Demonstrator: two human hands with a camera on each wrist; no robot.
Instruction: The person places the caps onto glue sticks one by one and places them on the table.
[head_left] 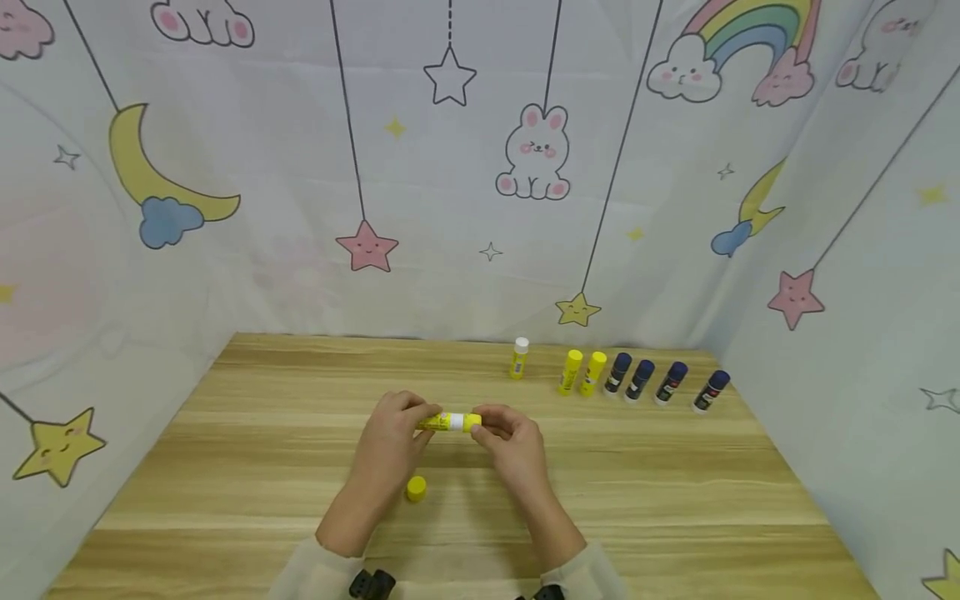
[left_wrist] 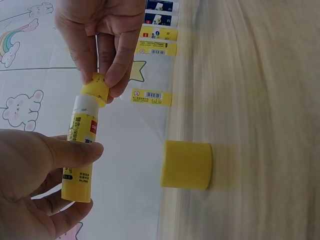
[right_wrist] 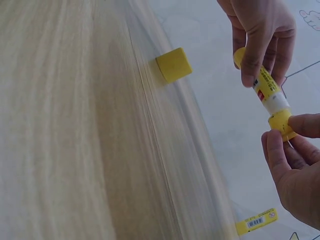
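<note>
My left hand grips a yellow glue stick round its printed barrel, holding it roughly level above the table. At the stick's white neck, my right hand pinches a small yellow cap between thumb and fingertips. The cap meets the end of the neck; how far it sits over it is hard to tell. Below the hands, a second yellow cap stands on the wooden table, near my left wrist.
At the table's back stands a glue stick with a white top. To its right are two yellow glue sticks and several dark-blue-capped glue sticks in a row. A patterned curtain hangs behind the wooden table.
</note>
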